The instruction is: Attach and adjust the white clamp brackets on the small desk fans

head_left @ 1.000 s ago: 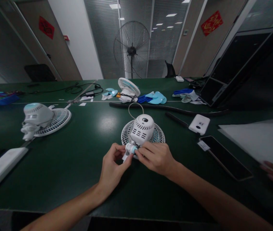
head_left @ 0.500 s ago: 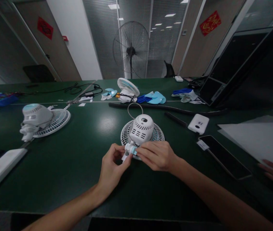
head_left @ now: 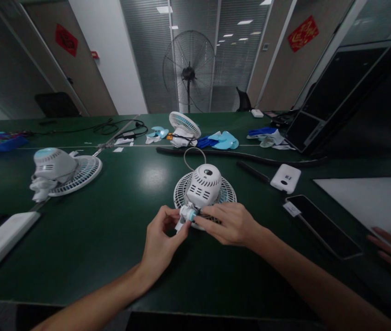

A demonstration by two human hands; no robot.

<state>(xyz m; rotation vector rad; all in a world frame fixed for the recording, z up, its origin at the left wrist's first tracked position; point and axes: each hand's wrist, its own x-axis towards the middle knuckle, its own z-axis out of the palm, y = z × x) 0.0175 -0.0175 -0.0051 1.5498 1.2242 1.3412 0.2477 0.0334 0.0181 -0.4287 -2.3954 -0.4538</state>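
Black tube (head_left: 244, 156) — foam, perhaps — behind white fan (head_left: 202, 186), fingers (head_left: 209, 225) over its grille (head_left: 229, 193).

Left hand (head_left: 158, 240), right hand (head_left: 232, 224), 2 forearms (head_left: 112, 290), all bare

Dim light over a green table (head_left: 95, 248), white wall (head_left: 111, 59), grey blinds (head_left: 232, 69) and black chairs (head_left: 56, 105) beyond

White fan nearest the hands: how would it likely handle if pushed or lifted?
Resting on its broad round grille, the fan would probably slide rather than roll. The bulky motor housing suggests most weight sits there. The thin loop behind looks like cord, so it may flop.
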